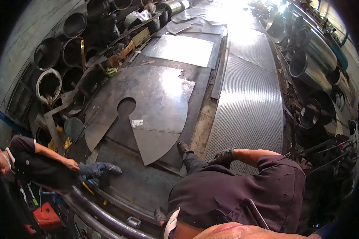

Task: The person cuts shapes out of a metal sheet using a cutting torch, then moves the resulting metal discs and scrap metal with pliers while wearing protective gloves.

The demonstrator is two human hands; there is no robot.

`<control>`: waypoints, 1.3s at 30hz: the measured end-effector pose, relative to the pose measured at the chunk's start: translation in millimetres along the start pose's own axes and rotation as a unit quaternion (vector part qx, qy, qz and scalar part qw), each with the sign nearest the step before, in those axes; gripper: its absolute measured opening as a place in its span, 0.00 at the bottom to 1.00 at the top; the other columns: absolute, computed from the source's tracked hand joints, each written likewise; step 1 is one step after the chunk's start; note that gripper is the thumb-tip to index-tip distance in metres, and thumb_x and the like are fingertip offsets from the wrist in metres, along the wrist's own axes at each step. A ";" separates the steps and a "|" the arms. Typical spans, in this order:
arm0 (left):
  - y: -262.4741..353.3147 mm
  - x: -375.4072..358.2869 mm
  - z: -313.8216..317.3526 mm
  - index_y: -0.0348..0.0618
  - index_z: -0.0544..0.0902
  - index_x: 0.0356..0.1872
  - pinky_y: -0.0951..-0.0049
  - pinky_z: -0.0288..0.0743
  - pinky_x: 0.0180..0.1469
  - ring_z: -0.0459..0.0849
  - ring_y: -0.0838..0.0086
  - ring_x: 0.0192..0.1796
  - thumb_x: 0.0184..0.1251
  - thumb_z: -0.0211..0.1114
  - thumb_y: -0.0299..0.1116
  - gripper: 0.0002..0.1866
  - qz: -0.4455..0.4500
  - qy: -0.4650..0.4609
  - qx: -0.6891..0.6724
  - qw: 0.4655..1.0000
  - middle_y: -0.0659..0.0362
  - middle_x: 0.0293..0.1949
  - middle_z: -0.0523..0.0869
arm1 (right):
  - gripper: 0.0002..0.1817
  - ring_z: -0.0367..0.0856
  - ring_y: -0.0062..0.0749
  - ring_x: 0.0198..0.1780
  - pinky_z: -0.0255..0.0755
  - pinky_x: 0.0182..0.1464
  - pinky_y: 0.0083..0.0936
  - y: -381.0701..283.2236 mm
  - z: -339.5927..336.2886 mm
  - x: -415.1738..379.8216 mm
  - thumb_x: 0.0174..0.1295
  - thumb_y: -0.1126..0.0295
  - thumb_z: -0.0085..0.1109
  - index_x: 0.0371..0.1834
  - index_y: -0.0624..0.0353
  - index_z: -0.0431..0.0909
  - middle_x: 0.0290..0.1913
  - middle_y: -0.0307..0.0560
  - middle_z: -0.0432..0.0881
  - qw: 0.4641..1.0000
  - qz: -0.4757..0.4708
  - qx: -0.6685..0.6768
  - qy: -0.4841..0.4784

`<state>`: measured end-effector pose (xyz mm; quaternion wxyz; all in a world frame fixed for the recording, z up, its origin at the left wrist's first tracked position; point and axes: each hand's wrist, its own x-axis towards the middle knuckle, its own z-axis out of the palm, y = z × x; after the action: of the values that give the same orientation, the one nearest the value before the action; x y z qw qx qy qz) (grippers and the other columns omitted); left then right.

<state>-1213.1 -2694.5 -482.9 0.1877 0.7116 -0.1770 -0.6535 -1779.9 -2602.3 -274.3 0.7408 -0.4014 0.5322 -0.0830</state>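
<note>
My right hand (223, 157), in a dark glove, is beside my dark shirt, over the lower end of the textured metal sheet (249, 107). Its fingers blend into the dark clothing, and I cannot make out whether it holds anything. What shows of my left hand (160, 215), also gloved, is at the bottom centre near the metal rails (107, 218); its fingers are mostly hidden. Ahead lies a large flat metal plate (159, 99) with a round cutout, a wedge-shaped gap and a small white label (137, 123).
A co-worker (40, 163) stands at the left, one bare hand (71, 164) near the thigh. Metal cylinders (48, 53) crowd the left side, others (307, 65) the right. A shiny sheet (183, 49) lies beyond the cut plate. A red object (47, 215) sits lower left.
</note>
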 end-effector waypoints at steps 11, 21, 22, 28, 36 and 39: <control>49.2 31.2 49.9 0.49 0.85 0.49 0.58 0.78 0.43 0.86 0.65 0.41 0.69 0.64 0.50 0.18 0.002 -0.042 0.044 0.998 0.58 0.40 0.89 | 0.36 0.85 0.45 0.51 0.82 0.50 0.41 13.0 -6.4 21.0 0.53 0.51 0.74 0.64 0.57 0.79 0.53 0.53 0.87 0.978 -0.077 -0.183 -0.071; 51.7 34.0 42.0 0.50 0.84 0.51 0.57 0.78 0.43 0.86 0.66 0.40 0.70 0.62 0.50 0.18 0.005 -0.046 0.035 0.998 0.58 0.41 0.88 | 0.45 0.83 0.51 0.57 0.78 0.59 0.43 25.5 -5.1 19.8 0.42 0.58 0.83 0.67 0.55 0.75 0.58 0.55 0.85 0.961 -0.103 -0.240 -0.094; 51.5 28.1 22.0 0.50 0.84 0.51 0.57 0.78 0.43 0.86 0.66 0.40 0.71 0.62 0.50 0.18 0.010 -0.052 0.023 0.998 0.58 0.41 0.88 | 0.46 0.82 0.52 0.58 0.78 0.59 0.43 26.9 -4.4 20.1 0.41 0.58 0.84 0.68 0.55 0.75 0.58 0.55 0.85 0.958 -0.109 -0.247 -0.095; -10.1 6.7 -6.2 0.51 0.84 0.52 0.57 0.78 0.43 0.86 0.66 0.40 0.72 0.61 0.49 0.17 0.000 -0.044 -0.021 0.999 0.58 0.41 0.88 | 0.49 0.82 0.54 0.60 0.76 0.63 0.43 31.9 -7.0 27.2 0.36 0.60 0.88 0.68 0.53 0.74 0.59 0.57 0.85 0.929 -0.117 -0.339 -0.096; -78.4 -43.0 -15.4 0.52 0.83 0.53 0.57 0.77 0.43 0.85 0.66 0.40 0.73 0.60 0.49 0.17 -0.013 -0.026 -0.142 0.989 0.59 0.41 0.88 | 0.37 0.84 0.56 0.50 0.76 0.51 0.47 75.0 -33.7 56.1 0.54 0.55 0.75 0.68 0.54 0.76 0.48 0.59 0.87 0.834 -0.119 -0.538 0.028; -104.9 -52.2 -29.0 0.52 0.83 0.54 0.57 0.77 0.43 0.85 0.67 0.40 0.74 0.59 0.48 0.17 0.016 0.037 -0.243 0.969 0.59 0.41 0.88 | 0.32 0.83 0.53 0.45 0.76 0.46 0.46 99.7 -48.9 78.3 0.57 0.54 0.73 0.63 0.54 0.77 0.44 0.56 0.85 0.822 -0.115 -0.551 0.088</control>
<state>-1187.8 -2576.6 -488.0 0.3720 0.6652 -0.0177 -0.6472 -1819.2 -2604.0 -404.4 0.3318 -0.7919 0.5020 0.1043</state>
